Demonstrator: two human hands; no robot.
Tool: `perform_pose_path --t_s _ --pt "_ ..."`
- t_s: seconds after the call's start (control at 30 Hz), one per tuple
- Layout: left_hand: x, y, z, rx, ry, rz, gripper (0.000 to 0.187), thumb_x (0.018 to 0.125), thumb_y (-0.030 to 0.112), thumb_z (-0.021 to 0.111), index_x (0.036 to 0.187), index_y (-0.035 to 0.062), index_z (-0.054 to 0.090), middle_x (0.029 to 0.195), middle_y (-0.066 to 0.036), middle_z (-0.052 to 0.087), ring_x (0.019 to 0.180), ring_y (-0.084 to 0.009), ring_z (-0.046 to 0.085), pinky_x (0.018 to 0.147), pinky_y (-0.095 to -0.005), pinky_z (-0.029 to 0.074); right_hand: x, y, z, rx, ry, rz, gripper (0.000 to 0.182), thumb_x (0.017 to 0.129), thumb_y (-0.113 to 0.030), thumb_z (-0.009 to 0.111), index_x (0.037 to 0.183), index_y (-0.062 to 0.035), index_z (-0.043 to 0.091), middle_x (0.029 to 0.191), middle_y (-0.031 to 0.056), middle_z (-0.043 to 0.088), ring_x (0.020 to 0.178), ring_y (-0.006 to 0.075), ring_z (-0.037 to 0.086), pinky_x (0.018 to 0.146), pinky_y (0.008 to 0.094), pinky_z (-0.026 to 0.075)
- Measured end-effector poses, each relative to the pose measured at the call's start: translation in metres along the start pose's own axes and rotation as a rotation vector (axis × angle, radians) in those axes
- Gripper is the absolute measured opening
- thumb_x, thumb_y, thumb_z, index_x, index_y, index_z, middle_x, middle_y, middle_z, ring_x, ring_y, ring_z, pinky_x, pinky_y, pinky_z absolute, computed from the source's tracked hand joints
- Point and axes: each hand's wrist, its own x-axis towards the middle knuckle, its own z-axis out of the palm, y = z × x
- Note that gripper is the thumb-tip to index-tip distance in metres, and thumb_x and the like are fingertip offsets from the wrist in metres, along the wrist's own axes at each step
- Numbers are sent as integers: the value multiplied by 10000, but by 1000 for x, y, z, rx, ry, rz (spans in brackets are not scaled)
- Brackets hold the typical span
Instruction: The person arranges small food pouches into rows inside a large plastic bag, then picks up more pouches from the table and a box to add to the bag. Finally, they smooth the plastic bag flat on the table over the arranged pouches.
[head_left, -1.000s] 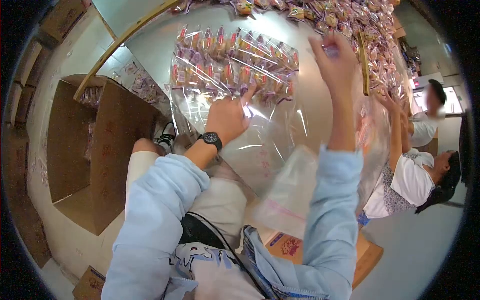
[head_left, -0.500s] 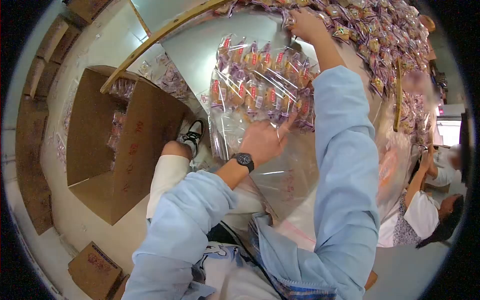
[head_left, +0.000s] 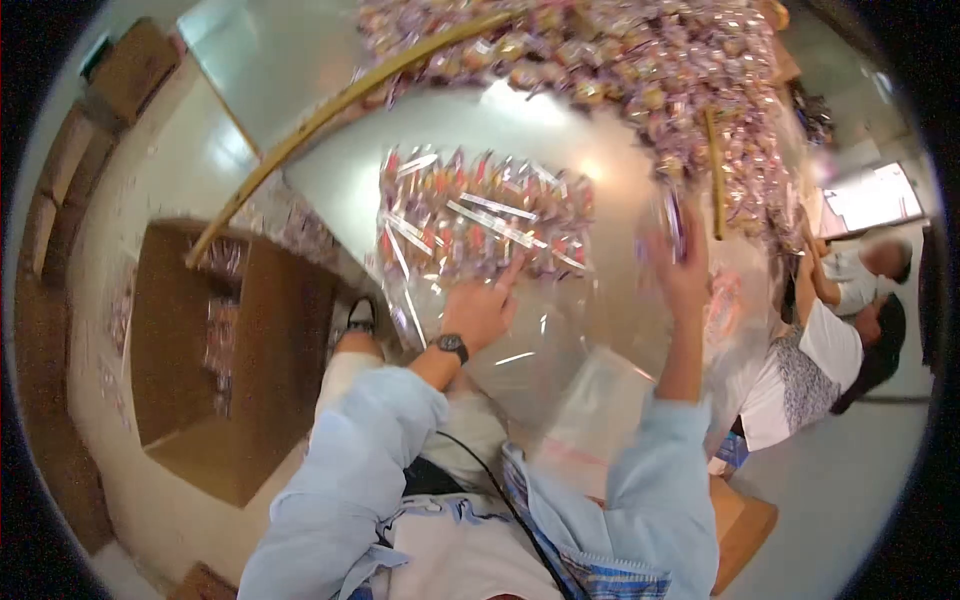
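**Packets in a clear bag**

At far left, an open brown cardboard box [head_left: 200, 360] on the floor. Toward the middle, left hand [head_left: 482, 308], black watch at the wrist, fingers pressed on a clear plastic bag [head_left: 480, 225] lined with rows of red-and-yellow wrapped snack packets, lying on the pale table [head_left: 340, 170]. Further right, right hand [head_left: 682, 262] raised, pinching a small blurred packet [head_left: 672, 218]. At far right, seated people.

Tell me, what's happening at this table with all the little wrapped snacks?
A person in a light blue shirt is filling a clear plastic bag with rows of wrapped snacks. The left hand rests on the bag just below the rows, while the right hand is raised, holding what looks like a single packet. A loose heap of snacks lies farther along the table. An open cardboard box sits at the left.
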Motion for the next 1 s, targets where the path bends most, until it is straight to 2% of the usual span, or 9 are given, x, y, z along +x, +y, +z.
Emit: perform_pose_path --t_s 0.1,0.23,0.3,0.4,0.43,0.47,0.6,0.8,1.0 --pt "-4 2 0 -30 -39 -13 844 827 204 655 1589 299 305 876 -189 701 768 -394 665 733 -504 530 -137 -1 -46 -516 298 164 725 880 -188 763 1482 4 407 1207 128 647 964 191 648 798 337 530" --pt "-14 2 -12 -115 -40 -1 802 817 177 660 1557 317 384 856 -192 694 722 -387 647 684 -485 518 -277 -13 -21 -647 513 622 739 849 -278 765 1449 -47 400 1267 203 639 1103 319 659 921 391 516" --pt "-15 10 -24 -249 -92 -59 717 846 160 632 1534 238 447 870 -205 665 760 -372 624 742 -459 499 -310 -14 -16 -661 544 651 686 840 -281 757 1412 -71 442 1249 194 644 1118 336 650 941 401 510" --pt "-12 -23 16 -314 228 345 687 870 146 618 1532 127 436 969 -212 640 888 -359 606 845 -453 479 -331 0 -19 -717 547 621 636 826 -273 751 1378 -92 490 1228 174 655 1105 357 649 953 415 507" --pt "-17 -18 10 -189 177 356 699 872 114 623 1534 56 406 1065 -195 614 995 -363 578 906 -448 460 -332 2 -21 -738 536 600 625 821 -267 750 1370 -97 504 1221 166 659 1094 362 651 953 419 507" --pt "-27 11 -12 -319 17 118 721 844 108 648 1525 69 416 1085 -181 602 1042 -364 559 923 -459 455 -327 -2 -22 -738 518 612 612 822 -272 746 1364 -101 519 1250 161 644 1121 367 633 964 431 503" --pt "-24 12 -26 270 148 362 643 854 183 657 1454 50 469 1222 -176 603 1113 -337 559 999 -502 418 -321 4 -17 -978 404 501 590 842 -283 723 1373 -113 530 1367 166 570 1214 372 567 990 458 494" --pt "-8 25 -46 589 256 424 605 885 274 652 1431 63 499 1427 -146 524 1395 -321 413 1164 -553 292 -319 -8 -20 -866 429 525 550 874 -241 704 1382 -115 536 1303 172 594 1190 406 562 989 481 489" --pt "16 10 -50 638 193 368 583 918 364 654 1460 209 504 1489 -116 488 1412 -312 405 1157 -624 252 -328 -44 -26 47 486 553 520 904 -168 733 1389 -111 555 1046 50 680 991 182 643 901 342 523"
